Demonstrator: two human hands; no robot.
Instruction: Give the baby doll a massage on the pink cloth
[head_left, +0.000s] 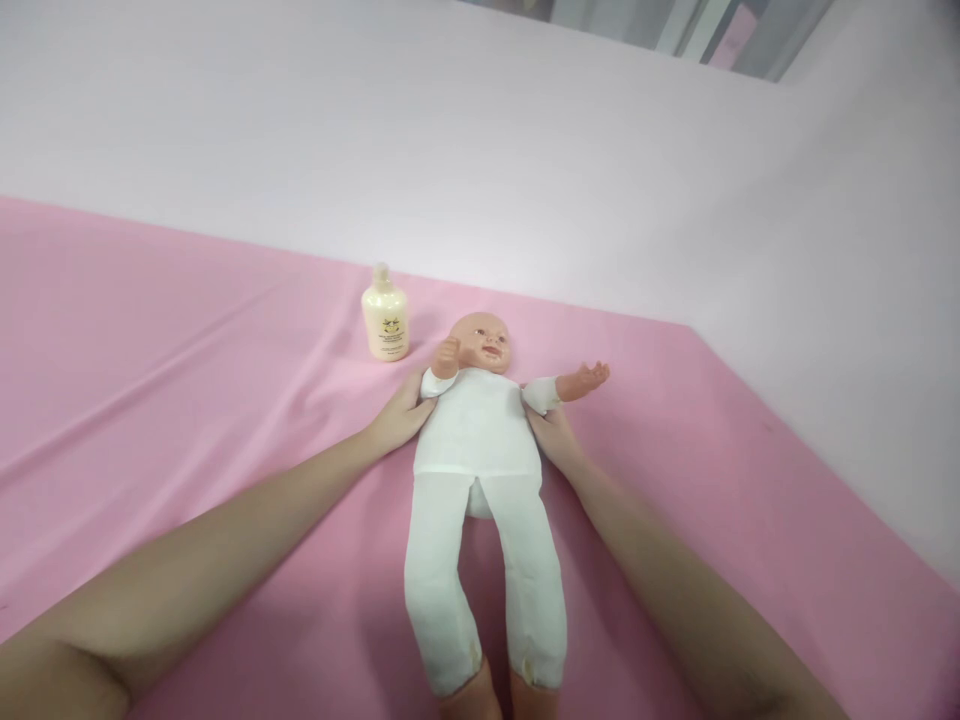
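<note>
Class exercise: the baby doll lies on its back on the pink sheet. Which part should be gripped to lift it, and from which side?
Probably the torso of the baby doll, just under its arms, taken from both sides at once. It lies flat and face up, its trunk widest there, and the left hand and right hand already flank it. The bottle stands clear, beside the head.

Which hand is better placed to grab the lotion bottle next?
Left, probably. The left hand rests at the doll's shoulder just below the bottle; the right hand is across the doll's body.
</note>
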